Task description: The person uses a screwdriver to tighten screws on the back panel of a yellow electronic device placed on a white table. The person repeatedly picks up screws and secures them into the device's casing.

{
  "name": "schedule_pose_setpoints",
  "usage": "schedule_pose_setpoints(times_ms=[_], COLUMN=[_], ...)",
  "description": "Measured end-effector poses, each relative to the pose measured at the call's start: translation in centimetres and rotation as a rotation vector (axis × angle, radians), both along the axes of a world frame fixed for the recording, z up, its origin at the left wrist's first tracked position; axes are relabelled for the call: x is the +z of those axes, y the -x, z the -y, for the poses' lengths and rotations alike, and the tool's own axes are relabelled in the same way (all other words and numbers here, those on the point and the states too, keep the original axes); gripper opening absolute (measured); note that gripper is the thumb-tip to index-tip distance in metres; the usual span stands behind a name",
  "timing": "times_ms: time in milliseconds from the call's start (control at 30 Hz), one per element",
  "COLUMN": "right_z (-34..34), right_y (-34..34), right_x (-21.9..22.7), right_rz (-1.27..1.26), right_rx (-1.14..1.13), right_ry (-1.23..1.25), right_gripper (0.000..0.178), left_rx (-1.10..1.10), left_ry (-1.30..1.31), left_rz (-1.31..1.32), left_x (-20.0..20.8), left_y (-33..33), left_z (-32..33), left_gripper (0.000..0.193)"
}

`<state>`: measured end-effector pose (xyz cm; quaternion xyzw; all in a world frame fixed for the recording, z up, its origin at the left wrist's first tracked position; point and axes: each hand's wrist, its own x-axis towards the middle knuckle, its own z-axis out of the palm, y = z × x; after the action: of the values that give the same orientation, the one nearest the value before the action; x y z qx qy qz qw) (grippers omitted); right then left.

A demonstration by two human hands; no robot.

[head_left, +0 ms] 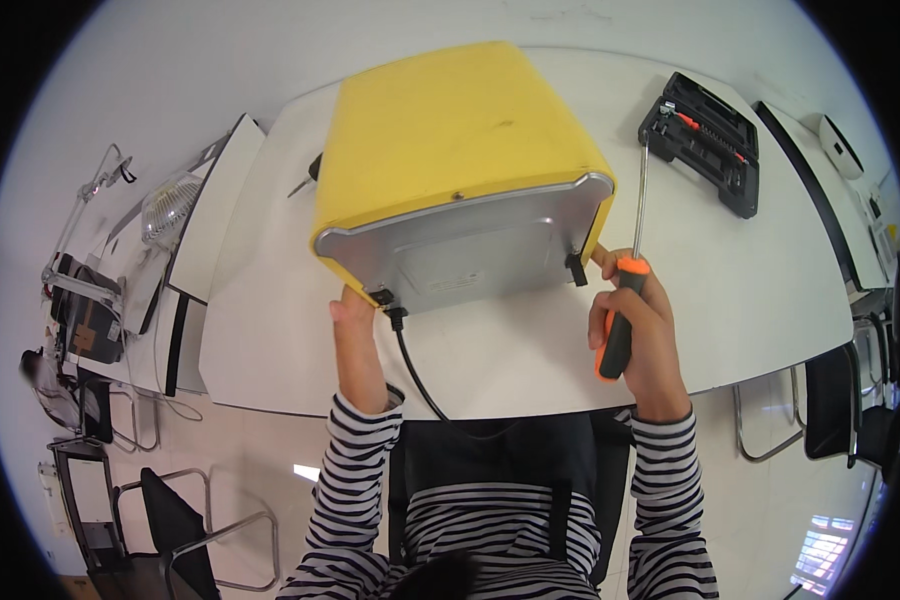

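Note:
A boxy yellow appliance (pixel 450 130) stands tilted over the white table, its grey metal panel (pixel 470 260) facing me. A black power cord (pixel 417 370) runs from the panel's lower left corner down past the table edge. My left hand (pixel 360 345) grips the appliance at that corner, its fingers mostly hidden behind the housing. In my right hand (pixel 653 335) is a screwdriver (pixel 620 335) with a black and orange handle, its long shaft pointing up and away. The fingertips of that hand reach the appliance's lower right corner, next to a black foot-like part (pixel 576 269).
An open black tool case (pixel 705 145) with orange-handled tools lies at the far right of the table (pixel 270 330). Left of the appliance, a dark-handled tool (pixel 305 178) is partly hidden. Chairs (pixel 175 530) stand on both sides; a desk lamp (pixel 90 190) is at the left.

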<state>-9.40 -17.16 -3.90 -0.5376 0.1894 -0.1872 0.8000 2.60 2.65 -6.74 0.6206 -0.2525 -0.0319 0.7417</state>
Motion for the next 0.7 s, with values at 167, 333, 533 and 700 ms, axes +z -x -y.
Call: schedule_pose_setpoints(times_ms=[167,333,533,700], right_z=[-2.2,-3.8,-6.1,-7.3], right_y=[2.2,4.4,7.4,6.9], right_x=[-0.2,-0.8,-3.0,-4.0], right_rz=[0.037,0.051,0.135,0.129], right_rx=[0.015,0.012,0.174,0.326], right_ry=[-0.016,-0.062,-0.178,0.054], right_gripper=[0.017,0.018,0.018,0.017], left_rx=[-0.016,-0.02,-0.026,-0.802], left_ry=[0.069,-0.001,-0.264,-0.241], left_rz=[-0.03,0.019,0.252,-0.398], left_x=[-0.8,-0.7,-1.1,-3.1], left_y=[0.7,1.9,10.2,13.0], left_z=[-2.2,-3.9,-4.8,-2.0], left_gripper=[0.064,0.062,0.044,0.031])
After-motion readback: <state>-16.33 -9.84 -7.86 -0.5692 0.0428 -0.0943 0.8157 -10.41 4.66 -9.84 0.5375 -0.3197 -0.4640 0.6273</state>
